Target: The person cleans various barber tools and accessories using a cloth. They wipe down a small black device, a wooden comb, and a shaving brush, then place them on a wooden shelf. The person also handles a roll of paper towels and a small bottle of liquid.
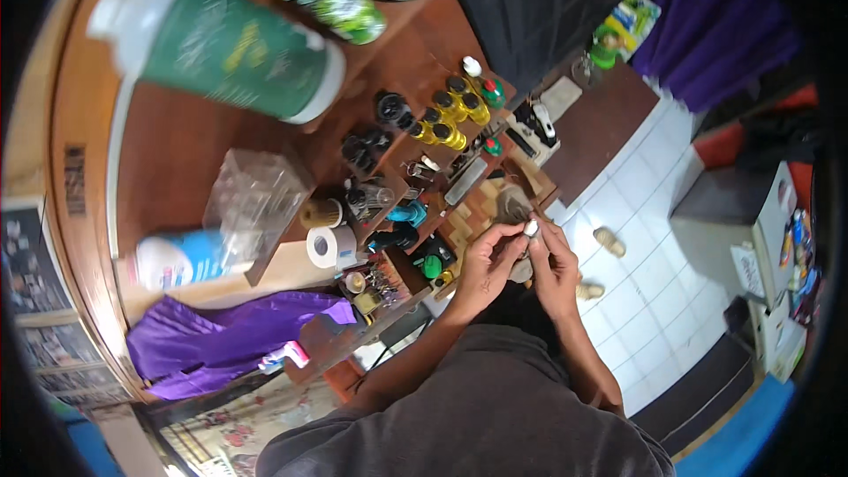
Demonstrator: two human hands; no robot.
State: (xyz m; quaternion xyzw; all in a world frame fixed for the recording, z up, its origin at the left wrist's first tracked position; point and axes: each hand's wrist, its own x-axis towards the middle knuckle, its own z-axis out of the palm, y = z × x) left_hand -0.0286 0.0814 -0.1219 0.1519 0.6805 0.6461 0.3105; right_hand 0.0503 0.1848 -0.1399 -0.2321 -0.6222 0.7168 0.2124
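Note:
Both of my hands meet in front of my body, fingertips together. Between them is a small white piece (531,228), rounded at the end; its kind is too small to make out. My left hand (484,274) pinches it from the left with thumb and fingers. From the right, my right hand (554,270) closes on the same piece. Just beyond the fingertips stands a round greyish-brown object (511,204), partly covered by my hands. A wooden patterned surface (463,228) lies beside it.
Wooden shelves to the left hold a large green-labelled bottle (238,49), a clear plastic box (252,190), a paper roll (332,247) and several yellow bottles (450,106). A purple cloth (221,336) hangs lower left. Slippers (609,242) lie on the white tiled floor (632,283).

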